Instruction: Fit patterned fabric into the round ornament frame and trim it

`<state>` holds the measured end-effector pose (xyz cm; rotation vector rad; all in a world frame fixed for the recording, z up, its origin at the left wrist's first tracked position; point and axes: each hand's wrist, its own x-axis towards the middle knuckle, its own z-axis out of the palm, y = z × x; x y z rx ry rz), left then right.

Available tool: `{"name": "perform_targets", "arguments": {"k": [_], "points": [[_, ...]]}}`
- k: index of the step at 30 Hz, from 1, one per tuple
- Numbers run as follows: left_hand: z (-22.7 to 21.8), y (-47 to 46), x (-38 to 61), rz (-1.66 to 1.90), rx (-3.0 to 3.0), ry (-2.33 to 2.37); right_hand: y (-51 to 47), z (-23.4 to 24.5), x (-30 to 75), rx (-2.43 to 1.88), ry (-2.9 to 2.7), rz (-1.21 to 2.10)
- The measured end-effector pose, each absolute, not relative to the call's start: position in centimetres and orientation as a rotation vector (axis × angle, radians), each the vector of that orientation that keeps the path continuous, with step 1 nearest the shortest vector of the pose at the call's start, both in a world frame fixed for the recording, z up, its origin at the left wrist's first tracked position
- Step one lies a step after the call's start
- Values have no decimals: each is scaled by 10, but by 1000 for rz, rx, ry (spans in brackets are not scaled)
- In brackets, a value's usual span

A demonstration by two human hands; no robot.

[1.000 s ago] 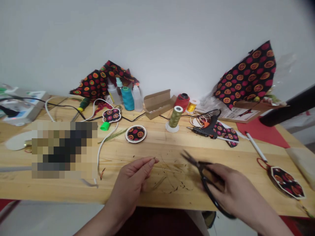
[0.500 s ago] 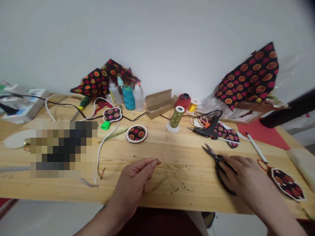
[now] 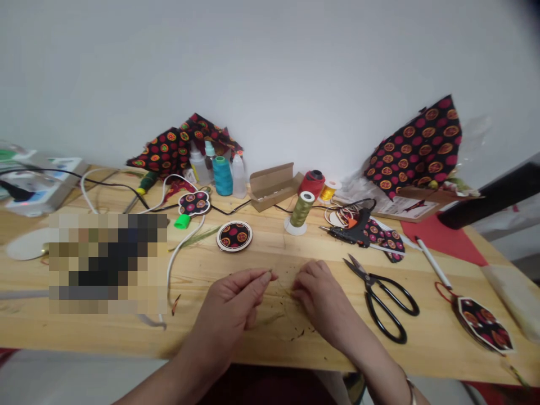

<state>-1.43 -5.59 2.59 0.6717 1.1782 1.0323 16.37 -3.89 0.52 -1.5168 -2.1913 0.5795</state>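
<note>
My left hand [image 3: 236, 306] is closed in a pinch, with a thin olive thread [image 3: 279, 284] at its fingertips. Just right of it, my right hand [image 3: 323, 304] hovers low over the wood with bent fingers around the thread's other side; what its fingertips hold is hidden. Black-handled scissors [image 3: 374, 287] lie on the table right of that hand, blades slightly apart. Beyond the hands stand a spool of olive thread [image 3: 301, 209] and a round disc [image 3: 234, 236] with patterned fabric and a pale rim. Dark snippets [image 3: 300, 333] lie scattered below.
A black glue gun [image 3: 352, 230], an open cardboard box [image 3: 274, 188], a teal spool [image 3: 222, 176] and bottles line the back. An octagonal fabric piece [image 3: 485, 323] and a white pen [image 3: 434, 264] lie right. White cable [image 3: 170, 275] curves on the left beside a blurred-out area.
My right hand has let go of the scissors and moved left to the thread near my left hand. The scissors now lie on the table. My left hand keeps its pinch.
</note>
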Motion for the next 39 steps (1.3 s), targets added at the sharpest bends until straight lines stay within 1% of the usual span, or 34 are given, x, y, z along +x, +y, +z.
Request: {"name": "perform_targets", "arguments": {"k": [2,5,7,10,12,16,18,24,39], "points": [[30,-53,-12,1038,662,1164,-37,7,167,-1505,-2139,591],[31,-52,-5,1009,637,1139,-34,11,171,-1453,-1890,675],[28,-53,1,976,590,1106,-33,14,171,-1416,-1699,730],[19,-56,9,953,492,1031,-37,19,167,-1444,-1559,763],[14,-56,11,938,418,990,-43,21,162,-1460,-1578,672],[11,-57,11,933,382,967,-60,21,150,-1351,-1792,347],[11,-57,9,950,404,961,-67,17,146,-1298,-1868,288],[11,-58,3,953,488,969,-77,9,142,-1268,-1929,238],[18,-55,3,1032,379,978,-83,-4,144,-1271,-2049,256]]}}
